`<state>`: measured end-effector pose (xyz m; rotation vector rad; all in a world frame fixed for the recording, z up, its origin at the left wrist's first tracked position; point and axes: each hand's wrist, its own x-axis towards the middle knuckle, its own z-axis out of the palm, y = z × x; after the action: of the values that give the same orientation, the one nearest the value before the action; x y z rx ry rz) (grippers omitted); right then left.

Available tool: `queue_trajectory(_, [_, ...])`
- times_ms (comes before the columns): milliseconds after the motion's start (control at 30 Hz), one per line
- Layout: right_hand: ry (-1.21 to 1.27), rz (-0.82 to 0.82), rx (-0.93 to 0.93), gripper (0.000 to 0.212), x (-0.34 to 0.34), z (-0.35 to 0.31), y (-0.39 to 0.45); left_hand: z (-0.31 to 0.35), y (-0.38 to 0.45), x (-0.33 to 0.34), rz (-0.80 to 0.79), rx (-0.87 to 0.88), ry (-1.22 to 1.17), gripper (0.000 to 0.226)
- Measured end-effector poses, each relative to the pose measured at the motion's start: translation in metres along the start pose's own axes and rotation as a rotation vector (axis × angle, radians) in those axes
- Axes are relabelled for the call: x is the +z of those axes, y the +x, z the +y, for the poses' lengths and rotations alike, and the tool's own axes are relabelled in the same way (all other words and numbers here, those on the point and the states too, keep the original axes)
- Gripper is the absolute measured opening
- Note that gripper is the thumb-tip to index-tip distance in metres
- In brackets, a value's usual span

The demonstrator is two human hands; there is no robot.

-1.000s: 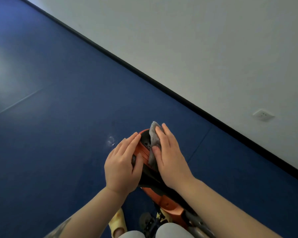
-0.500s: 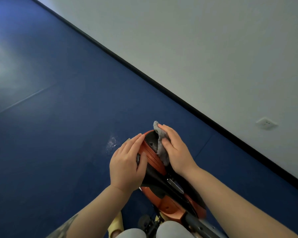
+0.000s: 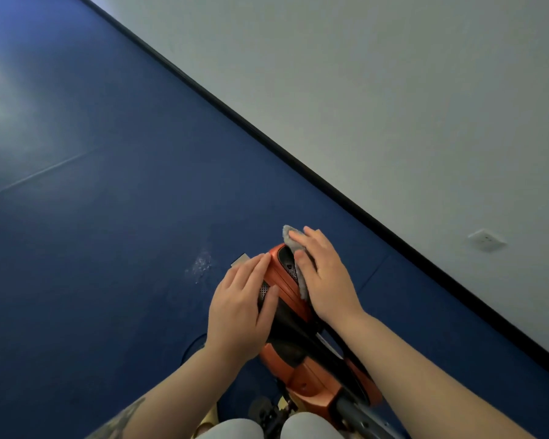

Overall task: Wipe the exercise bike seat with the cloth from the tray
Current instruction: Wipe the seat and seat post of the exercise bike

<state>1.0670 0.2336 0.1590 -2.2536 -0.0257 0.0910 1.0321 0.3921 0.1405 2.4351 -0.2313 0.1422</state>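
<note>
The orange and black exercise bike seat (image 3: 282,274) sits low in the middle of the head view. My right hand (image 3: 325,277) lies flat over a grey cloth (image 3: 290,237) and presses it on the seat's right side and far tip; a cloth edge (image 3: 302,288) shows under the palm. My left hand (image 3: 241,308) rests on the seat's left side, thumb on the perforated black top, fingers together along the orange edge. The orange bike frame (image 3: 308,375) runs below the seat toward me. No tray is in view.
Blue floor (image 3: 108,217) spreads left and ahead, with a pale scuff (image 3: 200,266) and a small grey patch (image 3: 240,259) near the seat. A grey wall (image 3: 393,106) with black skirting (image 3: 298,167) and a socket (image 3: 486,239) runs on the right. My knees (image 3: 267,427) are at the bottom.
My right hand has slid the cloth from the seat's middle toward its far tip and right side. My left hand has stayed on the left side; the view has shifted slightly.
</note>
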Motion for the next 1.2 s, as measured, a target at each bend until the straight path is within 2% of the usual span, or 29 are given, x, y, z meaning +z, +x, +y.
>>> queue_trajectory(100, [-0.166,-0.082,-0.147,0.045,-0.004,0.005,-0.036,-0.002,-0.003,-0.001,-0.011,-0.006,-0.033,0.051])
queue_trajectory(167, [-0.239,-0.107,-0.182,0.047,-0.006,0.011,-0.042,-0.004,-0.007,-0.001,-0.019,-0.012,-0.046,0.051])
queue_trajectory(400, [-0.22,-0.009,-0.056,0.043,0.004,-0.002,0.005,-0.006,-0.012,-0.002,-0.044,-0.056,-0.078,0.051])
queue_trajectory(500, [-0.364,-0.084,-0.213,0.046,0.003,0.006,-0.029,-0.008,-0.016,-0.003,-0.045,-0.067,-0.135,0.051])
queue_trajectory(600, [-0.423,-0.117,-0.284,0.044,-0.003,0.013,-0.03,-0.007,-0.018,-0.004,-0.051,-0.084,-0.135,0.054])
queue_trajectory(800, [-0.434,-0.022,-0.154,0.037,0.011,-0.01,0.022,-0.006,-0.019,-0.004,-0.079,-0.114,-0.1,0.054])
queue_trajectory(933, [-0.472,-0.156,-0.381,0.038,0.002,-0.01,0.001,-0.005,-0.02,-0.006,-0.105,-0.138,-0.09,0.055])
queue_trajectory(1000, [-0.448,-0.184,-0.418,0.036,-0.002,-0.005,0.007,-0.002,-0.02,-0.006,-0.12,-0.162,-0.077,0.056])
queue_trajectory(1067, [-0.411,-0.165,-0.365,0.032,0.003,-0.007,0.028,-0.001,-0.018,-0.007,-0.134,-0.177,-0.059,0.057])
queue_trajectory(1167, [-0.48,-0.225,-0.067,0.031,0.009,-0.023,0.061,0.0,-0.016,-0.008,-0.165,-0.179,-0.031,0.056])
queue_trajectory(1200, [-0.543,-0.261,-0.03,0.03,0.011,-0.027,0.066,0.001,-0.016,-0.009,-0.169,-0.17,-0.026,0.055])
